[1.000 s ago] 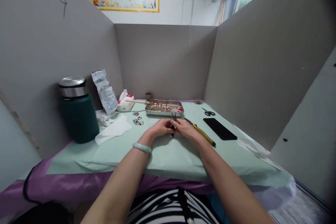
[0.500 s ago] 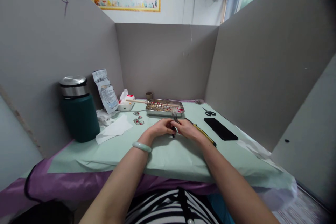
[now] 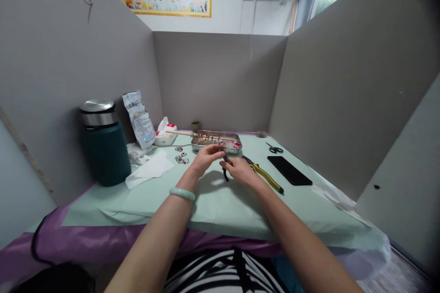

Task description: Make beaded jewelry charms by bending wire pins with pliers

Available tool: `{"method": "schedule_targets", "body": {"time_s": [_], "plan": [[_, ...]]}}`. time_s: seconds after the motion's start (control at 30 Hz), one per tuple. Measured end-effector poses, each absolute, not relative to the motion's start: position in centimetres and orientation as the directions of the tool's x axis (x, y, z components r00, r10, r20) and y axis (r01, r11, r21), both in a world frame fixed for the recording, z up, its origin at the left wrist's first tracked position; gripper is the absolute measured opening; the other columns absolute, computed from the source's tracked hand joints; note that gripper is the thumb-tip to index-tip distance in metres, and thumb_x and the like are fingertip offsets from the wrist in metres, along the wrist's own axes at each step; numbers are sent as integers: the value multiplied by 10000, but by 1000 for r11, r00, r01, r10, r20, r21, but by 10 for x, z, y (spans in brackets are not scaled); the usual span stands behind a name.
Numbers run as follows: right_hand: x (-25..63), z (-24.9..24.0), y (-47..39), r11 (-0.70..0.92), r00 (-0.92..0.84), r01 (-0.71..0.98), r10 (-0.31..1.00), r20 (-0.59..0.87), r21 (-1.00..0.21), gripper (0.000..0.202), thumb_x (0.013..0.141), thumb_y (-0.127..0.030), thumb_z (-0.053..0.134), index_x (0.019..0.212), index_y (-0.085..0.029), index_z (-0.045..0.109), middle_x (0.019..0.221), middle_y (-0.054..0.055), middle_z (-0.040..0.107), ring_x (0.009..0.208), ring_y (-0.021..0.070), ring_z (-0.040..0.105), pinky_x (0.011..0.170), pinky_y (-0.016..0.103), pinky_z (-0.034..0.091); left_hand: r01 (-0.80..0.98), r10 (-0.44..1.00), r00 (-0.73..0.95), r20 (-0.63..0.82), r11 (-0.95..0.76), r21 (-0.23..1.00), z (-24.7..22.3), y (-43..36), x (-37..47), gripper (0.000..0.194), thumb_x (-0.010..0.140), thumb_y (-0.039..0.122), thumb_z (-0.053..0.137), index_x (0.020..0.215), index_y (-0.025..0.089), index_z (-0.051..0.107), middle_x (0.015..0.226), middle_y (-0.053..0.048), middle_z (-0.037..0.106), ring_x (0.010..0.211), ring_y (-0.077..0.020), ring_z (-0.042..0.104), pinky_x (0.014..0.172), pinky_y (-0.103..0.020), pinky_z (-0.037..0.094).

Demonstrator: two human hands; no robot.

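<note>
My right hand (image 3: 239,169) is closed round small pliers (image 3: 225,175) with dark handles, one handle sticking out below the fingers. The jaws point up and away, toward the tray. At their tips, the fingers of my left hand (image 3: 205,158) are pinched together on something too small to make out. Just behind both hands stands a metal tray (image 3: 201,148) holding red and clear beads, with a beaded wooden stick (image 3: 178,133) laid across it. Several small rings with red beads (image 3: 181,159) lie on the cloth to the left.
Yellow-handled pliers (image 3: 270,179) lie beside my right wrist. Farther right are a black phone-like slab (image 3: 289,170) and scissors (image 3: 275,149). On the left stand a green flask (image 3: 106,153), a foil pouch (image 3: 139,119), a tissue pack (image 3: 166,136) and white paper (image 3: 151,167). Grey partitions enclose the table.
My left hand has moved up and left, its fingers now at the plier tips. The small pliers have tilted left in my right hand, and the yellow-handled pliers show more fully.
</note>
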State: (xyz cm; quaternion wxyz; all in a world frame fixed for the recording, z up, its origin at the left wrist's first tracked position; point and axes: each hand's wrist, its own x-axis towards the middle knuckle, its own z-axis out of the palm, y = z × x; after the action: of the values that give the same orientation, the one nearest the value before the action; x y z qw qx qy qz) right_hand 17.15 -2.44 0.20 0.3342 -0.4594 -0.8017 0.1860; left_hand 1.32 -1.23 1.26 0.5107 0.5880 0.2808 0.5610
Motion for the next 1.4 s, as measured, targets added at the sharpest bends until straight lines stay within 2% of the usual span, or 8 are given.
{"method": "schedule_targets", "body": {"time_s": [0.2,0.3,0.43,0.57,0.77,0.93,1.07,1.4], "plan": [[178,-2,-33,346,-455,347,875,166,-872,275,816,-434,529,788,-170,604,633,15,588,440,91,423,432,234,304,-317,890,196,411,-339,886,12,-10,10,347,613,242,786,930,140,688,881,-65,689,819,-174,617,799,-337,454],[181,-3,-36,273,-493,267,863,112,-924,293,800,-459,550,828,-171,593,668,12,585,461,95,464,411,224,325,-356,884,192,426,-341,870,9,-7,9,342,608,228,790,920,138,682,871,-66,683,823,-177,617,789,-338,462],[180,-8,-30,329,-396,348,900,181,-878,321,814,-454,526,845,-159,646,563,-18,526,462,94,438,426,217,317,-367,898,174,404,-321,873,8,-4,7,343,599,235,794,907,130,684,873,-73,687,814,-172,621,778,-327,466],[179,-9,-26,395,-364,377,895,258,-838,323,820,-432,514,825,-157,683,666,17,609,597,125,524,519,228,378,-383,924,117,363,-295,875,10,-4,6,284,587,252,798,806,125,669,754,-31,666,677,-121,601,698,-280,465],[177,-5,-31,359,-403,172,875,267,-917,300,845,-414,483,920,-161,626,864,69,669,785,166,609,661,265,465,-395,945,92,314,-255,883,11,-4,6,295,551,220,807,767,122,630,562,40,557,457,-60,482,491,-222,401],[177,-11,-24,335,-348,227,905,246,-914,415,858,-544,426,939,-184,615,779,41,593,695,153,553,553,245,445,-428,957,128,260,-183,885,12,-6,6,303,560,189,805,761,118,590,647,0,614,557,-119,602,637,-309,510],[180,-15,-19,448,-260,425,893,368,-786,487,888,-561,347,798,-180,636,775,42,600,692,149,534,628,262,423,-434,959,138,248,-167,885,13,-8,7,268,600,184,794,749,109,584,696,-36,649,655,-156,653,741,-338,520],[179,-19,-19,432,-192,500,900,390,-750,483,883,-572,350,748,-185,607,726,36,630,647,152,538,602,259,362,-424,949,230,214,-101,900,11,-6,6,185,704,233,739,760,83,647,742,-102,688,731,-176,661,801,-355,510]]}}
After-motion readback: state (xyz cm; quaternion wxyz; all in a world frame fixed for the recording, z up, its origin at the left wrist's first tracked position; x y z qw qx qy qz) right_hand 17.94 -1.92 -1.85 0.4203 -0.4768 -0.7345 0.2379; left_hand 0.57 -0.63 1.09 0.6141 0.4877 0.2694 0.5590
